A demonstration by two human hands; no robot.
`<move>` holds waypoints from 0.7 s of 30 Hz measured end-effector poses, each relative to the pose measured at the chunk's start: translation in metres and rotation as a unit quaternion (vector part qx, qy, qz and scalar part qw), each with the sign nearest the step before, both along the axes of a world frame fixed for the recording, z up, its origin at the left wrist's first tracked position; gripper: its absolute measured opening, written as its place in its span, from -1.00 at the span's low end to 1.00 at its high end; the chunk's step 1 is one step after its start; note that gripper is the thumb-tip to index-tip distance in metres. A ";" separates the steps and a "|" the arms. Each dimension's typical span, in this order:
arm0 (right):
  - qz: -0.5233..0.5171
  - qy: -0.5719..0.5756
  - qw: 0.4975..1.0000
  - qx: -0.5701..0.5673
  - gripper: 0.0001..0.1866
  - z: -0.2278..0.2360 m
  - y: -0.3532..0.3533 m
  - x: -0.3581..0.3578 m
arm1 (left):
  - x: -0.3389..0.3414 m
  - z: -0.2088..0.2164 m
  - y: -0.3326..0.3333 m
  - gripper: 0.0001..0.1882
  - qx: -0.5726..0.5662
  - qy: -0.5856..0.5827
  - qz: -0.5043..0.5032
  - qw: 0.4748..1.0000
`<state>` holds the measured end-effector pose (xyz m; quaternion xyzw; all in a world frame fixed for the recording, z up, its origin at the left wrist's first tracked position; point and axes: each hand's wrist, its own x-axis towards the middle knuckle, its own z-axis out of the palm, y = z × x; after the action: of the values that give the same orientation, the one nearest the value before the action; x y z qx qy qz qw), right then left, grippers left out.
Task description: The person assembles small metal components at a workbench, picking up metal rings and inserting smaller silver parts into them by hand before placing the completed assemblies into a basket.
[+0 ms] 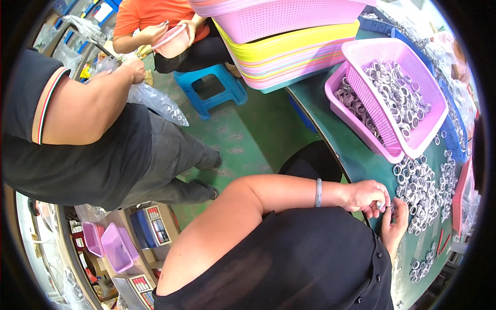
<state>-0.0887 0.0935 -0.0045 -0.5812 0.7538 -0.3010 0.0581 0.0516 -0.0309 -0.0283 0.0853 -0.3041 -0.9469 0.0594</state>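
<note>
At the table's near edge, my left hand (pixel 368 198), with a pale bangle (pixel 318 192) on its wrist, has its fingers curled closed. A small grey bit shows at its fingertips, too small to name. My right hand (pixel 394 223) meets it there, thumb and fingers pinched together. What lies between the fingers is mostly hidden. Just beyond my hands spreads a loose pile of small silver metal rings (pixel 416 187). A smaller group of rings (pixel 423 264) lies nearer me, beside two thin red sticks (pixel 443 241).
Two pink baskets (pixel 356 85) of rings overlap on the green table (pixel 330 121). Stacked coloured baskets (pixel 289 57) stand behind. Blue trays (pixel 454 121) line the far side. A person in dark clothes (pixel 82 170) stands left; another in orange (pixel 150 15) sits near a blue stool (pixel 212 88).
</note>
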 end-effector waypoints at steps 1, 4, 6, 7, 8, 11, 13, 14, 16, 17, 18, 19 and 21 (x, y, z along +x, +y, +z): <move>-0.004 -0.010 1.000 0.001 -0.71 -0.001 0.000 0.000 | 0.000 0.000 0.000 -0.85 0.000 0.000 0.003 1.000; -0.008 -0.035 0.999 0.000 -0.71 -0.002 0.001 -0.001 | 0.001 0.005 0.001 -0.86 -0.011 -0.021 0.009 1.000; -0.007 -0.050 0.999 -0.003 -0.71 -0.002 0.002 -0.002 | 0.000 0.005 0.001 -0.86 -0.019 -0.031 0.009 0.999; -0.011 -0.074 0.997 -0.006 -0.71 -0.003 0.003 -0.002 | 0.000 0.005 0.001 -0.86 -0.026 -0.040 0.009 0.999; -0.016 -0.098 0.995 -0.010 -0.71 -0.004 0.004 -0.002 | -0.002 0.004 0.001 -0.86 -0.027 -0.040 0.009 0.999; -0.007 -0.162 0.985 -0.055 -0.68 0.001 0.006 0.006 | -0.008 0.004 0.005 -0.85 -0.053 -0.070 0.013 0.996; 0.001 -0.168 0.983 -0.073 -0.67 0.004 0.007 0.009 | -0.009 0.010 0.008 -0.82 -0.080 -0.125 0.052 0.988; 0.009 -0.174 0.981 -0.090 -0.65 0.005 0.007 0.010 | -0.009 0.013 0.009 -0.82 -0.082 -0.125 0.052 0.987; 0.016 -0.191 0.976 -0.104 -0.65 0.007 0.009 0.014 | -0.009 0.018 0.011 -0.80 -0.120 -0.152 0.056 0.979; 0.025 -0.207 0.971 -0.116 -0.65 0.007 0.009 0.015 | -0.009 0.020 0.011 -0.80 -0.122 -0.152 0.055 0.979; 0.025 -0.208 0.971 -0.118 -0.65 0.008 0.009 0.016 | -0.010 0.021 0.012 -0.80 -0.145 -0.154 0.054 0.976; 0.043 -0.206 0.969 -0.128 -0.65 0.008 0.009 0.016 | -0.010 0.022 0.013 -0.80 -0.168 -0.155 0.053 0.972; 0.054 -0.203 0.967 -0.141 -0.65 0.008 0.011 0.016 | -0.012 0.023 0.015 -0.81 -0.177 -0.153 0.045 0.971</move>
<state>-0.0722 0.1047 0.0037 -0.5499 0.6438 -0.5124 0.1434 0.0394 -0.0163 -0.0053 0.2311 -0.4681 -0.8501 0.0689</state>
